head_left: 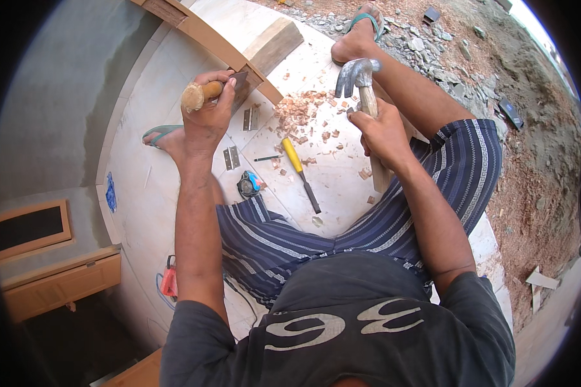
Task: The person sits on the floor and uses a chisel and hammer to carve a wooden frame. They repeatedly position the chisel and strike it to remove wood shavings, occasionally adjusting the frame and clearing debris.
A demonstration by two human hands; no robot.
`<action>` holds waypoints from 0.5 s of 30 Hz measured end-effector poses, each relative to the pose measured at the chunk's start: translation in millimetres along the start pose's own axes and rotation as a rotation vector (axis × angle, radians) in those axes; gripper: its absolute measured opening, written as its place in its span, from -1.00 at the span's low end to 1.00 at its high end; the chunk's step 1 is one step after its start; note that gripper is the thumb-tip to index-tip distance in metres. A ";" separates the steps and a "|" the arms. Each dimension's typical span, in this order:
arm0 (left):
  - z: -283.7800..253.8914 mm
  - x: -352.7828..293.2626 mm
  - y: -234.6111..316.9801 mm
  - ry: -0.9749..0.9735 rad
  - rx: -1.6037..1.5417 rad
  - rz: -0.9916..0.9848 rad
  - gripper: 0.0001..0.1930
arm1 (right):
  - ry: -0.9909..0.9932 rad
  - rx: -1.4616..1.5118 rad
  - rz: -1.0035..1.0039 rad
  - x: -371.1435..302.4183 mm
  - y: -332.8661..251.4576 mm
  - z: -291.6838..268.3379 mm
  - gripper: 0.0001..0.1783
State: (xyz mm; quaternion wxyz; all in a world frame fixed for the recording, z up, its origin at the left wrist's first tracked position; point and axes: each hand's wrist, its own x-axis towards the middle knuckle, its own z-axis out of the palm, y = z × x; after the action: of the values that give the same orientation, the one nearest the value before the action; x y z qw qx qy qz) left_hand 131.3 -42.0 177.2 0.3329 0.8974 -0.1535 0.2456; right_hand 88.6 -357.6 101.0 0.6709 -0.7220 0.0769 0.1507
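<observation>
Over pale tiles (139,226), the left and right hands (212,115) (387,137) grip a chisel (203,94) and a hammer (366,97), its mid-handle hidden.

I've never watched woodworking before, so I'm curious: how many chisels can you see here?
2: a wooden-handled metal chisel in the left hand, and a yellow-handled, dark-bladed chisel lying on the white tiled floor. Others could be hidden.

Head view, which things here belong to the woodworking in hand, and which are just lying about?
Belong, as far as I can judge:
hammer, in the right hand
wooden-handled chisel, in the left hand
wooden board
probably hinges, yellow-handled chisel, tape measure

Just lying about, it seems:
wood chips
rubble
blue scrap
white strips
</observation>
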 end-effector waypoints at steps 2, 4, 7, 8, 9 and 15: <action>-0.5 -11.6 -3.6 0.020 -0.108 -0.165 -0.76 | -0.029 -0.016 0.023 -1.5 -2.1 -1.1 -0.66; 6.8 -30.3 -0.3 0.093 -0.382 -0.398 -0.67 | -0.047 -0.050 0.013 -1.5 2.3 -0.5 -0.61; 34.3 -86.8 0.0 0.148 -0.679 -0.736 -0.49 | -0.049 -0.138 0.047 -7.2 5.6 14.0 -0.60; 48.7 -109.8 -1.5 0.127 -0.697 -0.845 -0.44 | -0.061 -0.156 0.062 -5.7 12.0 20.1 -0.59; 63.8 -129.6 4.3 0.073 -0.724 -0.936 -0.43 | -0.072 -0.173 0.078 -2.2 24.4 24.7 -0.57; 153.9 -213.5 1.3 -0.283 -0.396 -0.878 -0.50 | -0.049 -0.494 0.088 26.4 83.3 46.1 -0.52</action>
State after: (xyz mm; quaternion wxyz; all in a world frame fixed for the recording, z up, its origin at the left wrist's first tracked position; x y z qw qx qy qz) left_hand 5.2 -122.7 -39.3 0.5448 0.8214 0.1511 -0.0755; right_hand 82.1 -316.7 11.3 0.4685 -0.8562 0.0525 0.2114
